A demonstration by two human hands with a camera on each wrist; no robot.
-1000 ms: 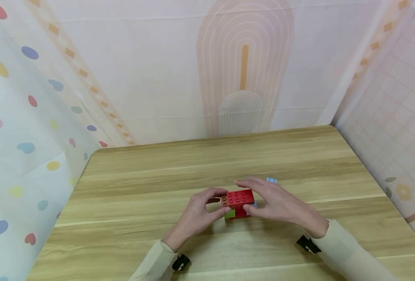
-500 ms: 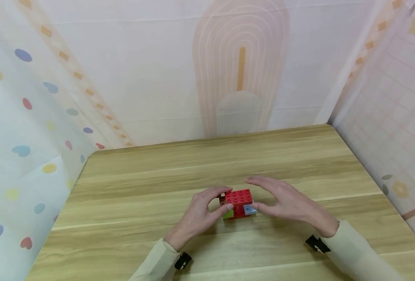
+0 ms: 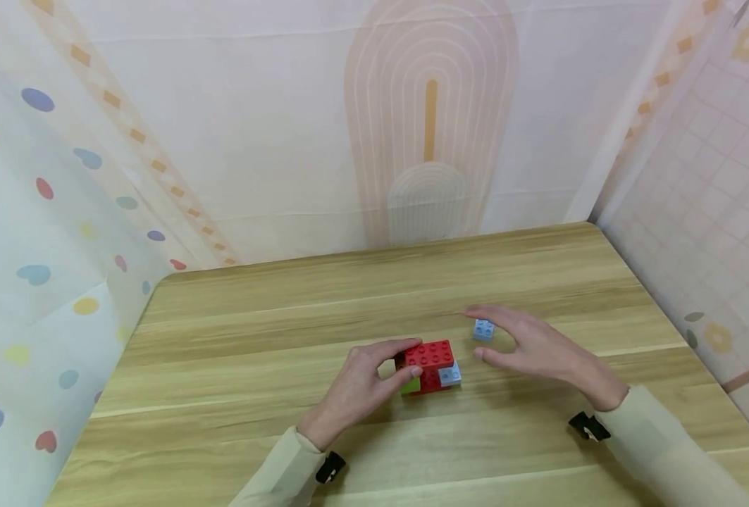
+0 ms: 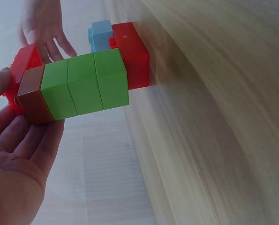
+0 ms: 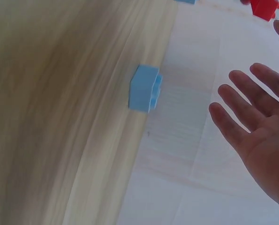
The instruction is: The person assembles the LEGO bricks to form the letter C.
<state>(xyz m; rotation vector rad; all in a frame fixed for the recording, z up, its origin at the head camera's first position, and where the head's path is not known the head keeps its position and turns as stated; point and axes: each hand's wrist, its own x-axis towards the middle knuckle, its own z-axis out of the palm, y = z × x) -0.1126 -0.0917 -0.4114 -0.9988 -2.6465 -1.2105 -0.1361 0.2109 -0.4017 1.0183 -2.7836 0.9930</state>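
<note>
My left hand [image 3: 364, 384] holds a small stack of toy building bricks near its top, thumb on the near side and fingers behind. A red brick [image 3: 432, 353] with studs tops the stack. Below it, the left wrist view shows a brown brick [image 4: 33, 96], several green bricks [image 4: 85, 84] in a column and a red base brick [image 4: 133, 56]. One light blue brick [image 3: 450, 374] sits at the base's right end. Beyond the stack lies a loose light blue brick [image 3: 484, 329], studs up. My right hand [image 3: 535, 348] hovers around it, fingers spread and apart from it.
The wood-grain table [image 3: 254, 352] carries the bricks. A patterned cloth [image 3: 285, 141] hangs behind its back edge and along both sides. Black straps sit at both sleeves [image 3: 659, 436].
My right hand has drawn away from the stack, to the right and further back, over to the loose light blue brick. My left hand keeps its hold on the stack.
</note>
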